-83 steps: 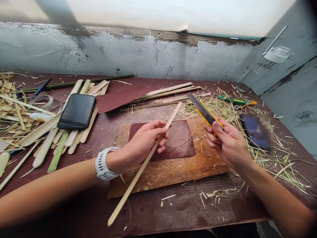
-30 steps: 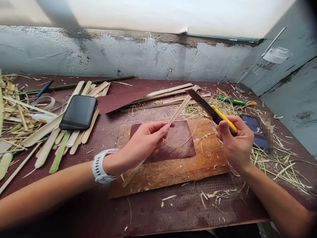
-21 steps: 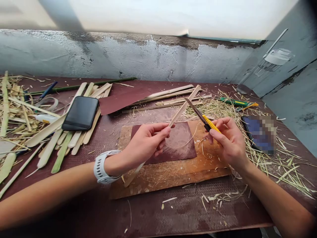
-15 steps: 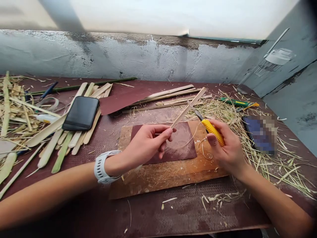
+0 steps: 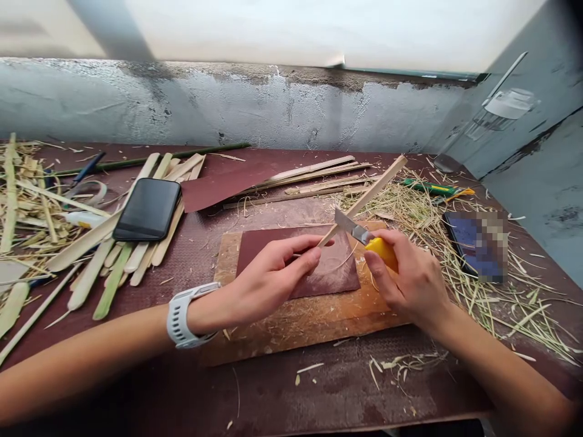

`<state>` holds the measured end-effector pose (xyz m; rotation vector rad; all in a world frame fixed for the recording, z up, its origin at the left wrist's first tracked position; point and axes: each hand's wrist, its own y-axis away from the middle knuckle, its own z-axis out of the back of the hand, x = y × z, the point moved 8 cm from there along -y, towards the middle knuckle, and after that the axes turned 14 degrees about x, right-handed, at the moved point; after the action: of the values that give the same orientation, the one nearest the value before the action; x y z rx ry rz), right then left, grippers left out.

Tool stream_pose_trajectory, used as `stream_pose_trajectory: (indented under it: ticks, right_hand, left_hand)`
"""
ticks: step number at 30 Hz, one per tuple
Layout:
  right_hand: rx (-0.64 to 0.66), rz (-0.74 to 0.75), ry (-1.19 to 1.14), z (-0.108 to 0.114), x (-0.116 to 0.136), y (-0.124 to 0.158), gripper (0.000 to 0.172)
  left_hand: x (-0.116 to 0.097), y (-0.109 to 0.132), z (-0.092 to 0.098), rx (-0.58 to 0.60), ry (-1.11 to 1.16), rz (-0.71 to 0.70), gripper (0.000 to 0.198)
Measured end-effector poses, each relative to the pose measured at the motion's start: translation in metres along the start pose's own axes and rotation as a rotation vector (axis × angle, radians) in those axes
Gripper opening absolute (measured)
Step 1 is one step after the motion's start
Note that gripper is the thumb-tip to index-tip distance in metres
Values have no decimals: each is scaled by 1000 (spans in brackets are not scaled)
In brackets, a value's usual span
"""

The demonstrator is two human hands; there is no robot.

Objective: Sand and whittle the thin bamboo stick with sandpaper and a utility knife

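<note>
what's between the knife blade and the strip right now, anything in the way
Nothing visible. The right hand holds the yellow knife with its blade laid right against the strip, just beyond the left hand that grips it. No shavings or fingers show between blade and strip.

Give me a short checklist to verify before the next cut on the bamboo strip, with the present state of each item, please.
1. Left hand grips the bamboo strip: ok.
2. Right hand holds the yellow knife firmly: ok.
3. Blade meets the strip: ok.
4. Left fingertips well away from the blade: not ok, they are close.
5. Blade sharpness: cannot tell.
6. Wooden board lies under the hands: ok.
</note>
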<state>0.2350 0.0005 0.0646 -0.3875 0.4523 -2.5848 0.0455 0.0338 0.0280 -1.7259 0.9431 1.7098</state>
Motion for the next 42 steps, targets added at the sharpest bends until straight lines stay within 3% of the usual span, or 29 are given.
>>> stream_pose_trajectory:
  ticks: [6, 9, 24, 36, 39, 42]
  right_hand:
    - [-45, -42, 69, 1, -3, 1, 35]
    - [-37, -58, 68, 0, -3, 0, 29]
    - [32, 48, -69, -8, 13, 1, 30]
    - [3, 47, 48, -9, 15, 1, 32]
    - [-5, 50, 93, -11, 9, 0, 34]
    - [-49, -72, 81, -3, -17, -1, 32]
  left_hand:
    - [-4, -1, -5, 0, -68, -16, 43]
    - [-5, 0, -5, -15, -153, -31, 41]
    - [-11, 6, -19, 8, -367, -119, 25]
    - [-20, 11, -12, -140, -574, -204, 29]
    - [-20, 11, -10, -158, -595, -196, 30]
    - [-17, 11, -11, -132, -573, -165, 33]
